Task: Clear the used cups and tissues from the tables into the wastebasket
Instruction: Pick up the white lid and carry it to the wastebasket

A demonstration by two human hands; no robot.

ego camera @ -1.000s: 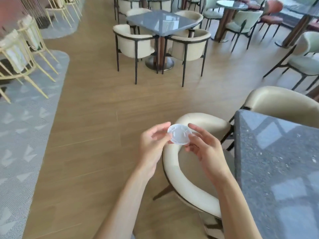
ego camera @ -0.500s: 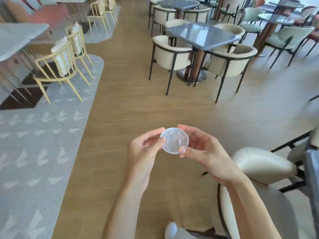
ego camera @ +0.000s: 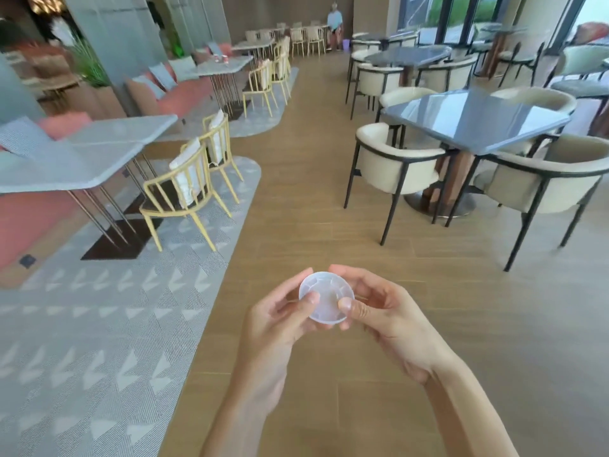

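Observation:
A small clear plastic cup (ego camera: 326, 298) is held in front of me over the wooden floor, its round end facing the camera. My left hand (ego camera: 280, 321) pinches its left side with thumb and fingers. My right hand (ego camera: 379, 308) pinches its right side, thumb on the rim. A small purple wastebasket (ego camera: 345, 44) stands far down the aisle, beside a person (ego camera: 334, 24) at the back wall. A far left table (ego camera: 227, 64) carries two small red-and-white items, perhaps cups.
A wooden aisle (ego camera: 316, 179) runs ahead. Grey tables (ego camera: 474, 117) with cream armchairs (ego camera: 395, 163) line the right. White tables (ego camera: 82, 153) with yellow chairs (ego camera: 184, 189) stand on a grey patterned carpet (ego camera: 99, 318) at the left.
The view has swung up and left, away from the near dark table and armchair toward the long aisle. Both hands kept hold of the cup and shifted slightly on it.

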